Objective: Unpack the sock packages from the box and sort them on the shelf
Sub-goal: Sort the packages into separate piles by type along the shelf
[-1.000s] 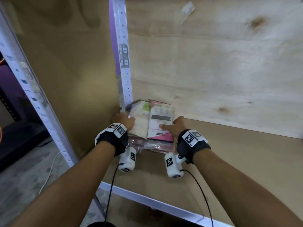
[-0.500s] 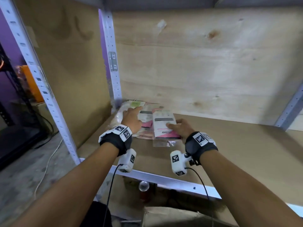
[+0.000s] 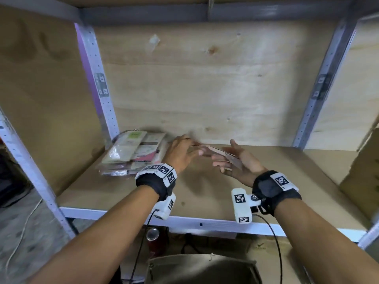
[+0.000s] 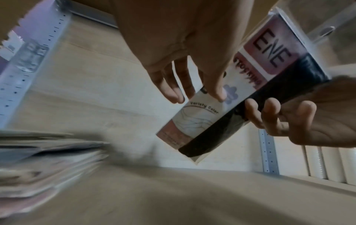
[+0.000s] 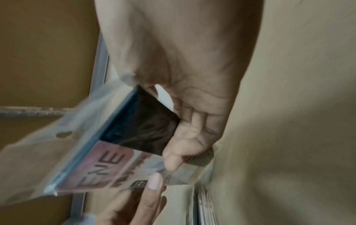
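Observation:
My right hand [image 3: 225, 163] holds one sock package [image 3: 222, 154] tilted on edge above the shelf board [image 3: 205, 193], fingers curled round its side. The package [image 4: 250, 85] has a pink "ENE" label and black socks in a clear sleeve. My left hand [image 3: 192, 149] is just to its left, and its straight fingertips [image 4: 217, 92] touch the label face. In the right wrist view the package [image 5: 115, 159] sits in my palm. A stack of sock packages [image 3: 133, 152] lies in the shelf's back left corner.
A cardboard box [image 3: 361, 171] stands at the shelf's right end. Metal uprights [image 3: 98, 85] frame the bay, with plywood walls behind and at the left. Below the shelf edge are a can [image 3: 152, 234] and an open brown container [image 3: 203, 267].
Both hands left the stack. My right hand lifted one package up and to the right, and my left hand followed to touch it. The head view pulled back.

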